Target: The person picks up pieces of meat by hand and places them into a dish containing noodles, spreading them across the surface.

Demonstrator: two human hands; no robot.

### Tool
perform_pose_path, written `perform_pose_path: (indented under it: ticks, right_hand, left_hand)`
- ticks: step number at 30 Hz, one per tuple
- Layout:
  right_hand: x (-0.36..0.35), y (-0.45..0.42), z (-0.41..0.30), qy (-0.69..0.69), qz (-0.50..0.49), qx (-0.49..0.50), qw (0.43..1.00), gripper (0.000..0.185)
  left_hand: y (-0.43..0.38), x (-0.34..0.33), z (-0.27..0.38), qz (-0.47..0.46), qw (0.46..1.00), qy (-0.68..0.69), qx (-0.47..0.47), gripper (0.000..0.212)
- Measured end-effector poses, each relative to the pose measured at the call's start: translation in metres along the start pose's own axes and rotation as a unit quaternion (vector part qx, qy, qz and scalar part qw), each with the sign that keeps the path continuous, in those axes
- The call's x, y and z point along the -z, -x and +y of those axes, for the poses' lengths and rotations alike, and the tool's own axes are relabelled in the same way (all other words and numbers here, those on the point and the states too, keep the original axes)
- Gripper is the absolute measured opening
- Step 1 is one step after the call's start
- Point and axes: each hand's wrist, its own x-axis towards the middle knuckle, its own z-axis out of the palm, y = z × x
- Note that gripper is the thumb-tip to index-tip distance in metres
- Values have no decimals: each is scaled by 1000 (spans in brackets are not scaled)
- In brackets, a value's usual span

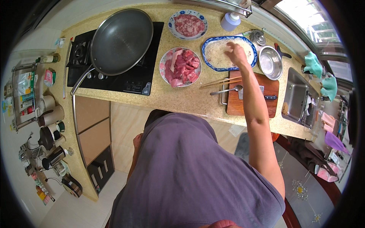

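My right hand (237,53) reaches over an oval blue-rimmed platter (204,54) spread with thin whitish strands (218,54) that look like vermicelli. Its fingers are curled and slightly apart, with nothing visible in them. Beneath my right forearm lies a wooden cutting board (269,109); the arm partly covers a knife with a dark handle (270,97). A metal spoon (225,90) and wooden chopsticks (221,82) rest over the board's left edge. At my left side hangs my left hand (137,140), mostly hidden by my shirt.
Left of the platter are a plate of raw meat chunks (182,67) and a plate of minced meat (188,25). A large wok (122,42) sits on the black gas hob (119,84). A steel bowl (270,63), a pump bottle (230,22) and the sink (295,94) are rightward.
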Motion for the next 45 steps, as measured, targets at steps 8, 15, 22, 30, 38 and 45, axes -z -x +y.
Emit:
perform_pose_path:
  ticks: [8,15,22,30,38,45]
  right_hand:
    - [1,5,-4,52,-3,-88,995,23]
    - [16,6,9,67,37,-39,996,27]
    - [21,-8,43,67,61,-27,996,32]
    - [31,-7,46,35,39,-38,998,18]
    - [7,32,35,108,25,-61,992,21]
    - [26,17,53,-58,29,-62,996,24]
  left_hand:
    - [10,-3,25,5,995,-100,-11,31]
    - [4,1,4,18,995,-101,14,32]
    - [-7,8,-15,-9,1000,-21,21,30]
    - [1,3,-3,-11,1000,-20,2,31]
    - [6,-1,9,-9,999,-7,39,29]
    - [2,1,24,21,999,-30,37,29]
